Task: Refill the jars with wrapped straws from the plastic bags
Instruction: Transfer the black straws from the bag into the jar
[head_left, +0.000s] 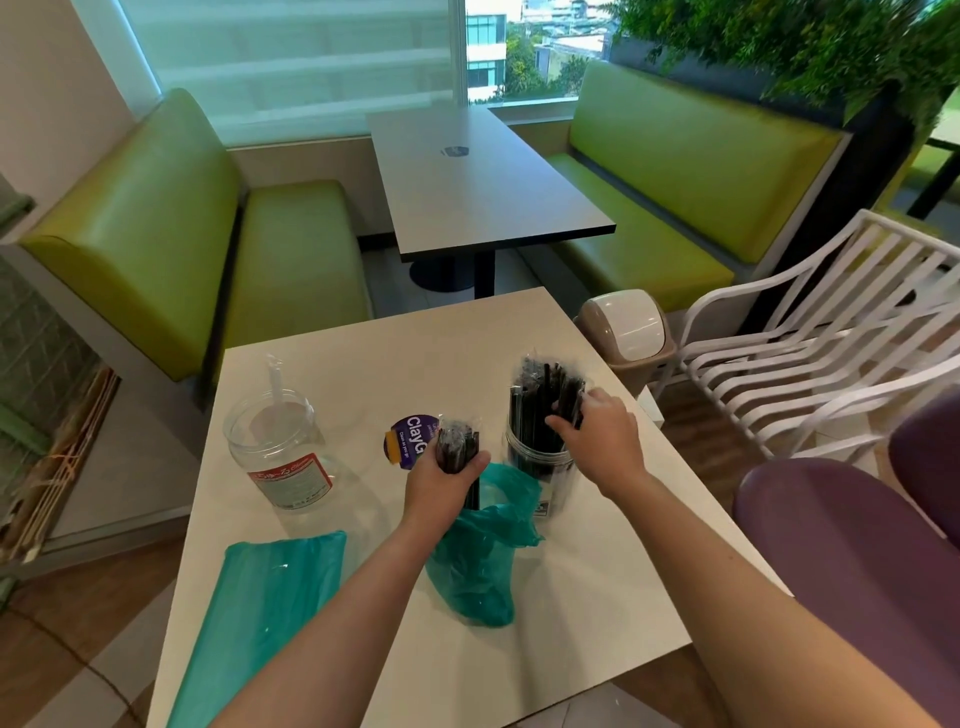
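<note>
Teal plastic bag (475, 566) sits crumpled pretty much in the middle of the white square table (597, 597), so everything else gets placed off that. Right above the bag's open mouth, the left hand (447, 480) is clenched around a small bundle of black wrapped straws (454, 449), with the bundle's lower end dipping down toward the bag opening. Just behind and to the right of the bag stands a clear plastic jar (540, 467) already packed with upright black wrapped straws (545, 395), their crinkly wrapper tips sticking up well past the rim. The right hand (597, 434) is at that jar, fingers curled round a bunch of the straws near the rim on its right side. Off to the left of the bag, well apart from it, there's a second clear jar (283, 452) with a red and white label, holding a single clear wrapped straw (275, 387) that leans out the top. Nearer the person and left of the crumpled bag lies a second teal bag (260, 618), flat and long, running toward the table's near edge. Just behind the bag, between the two jars, a round purple sticker (410, 441) reading "ClayG" is partly hidden by the left hand's bundle.
</note>
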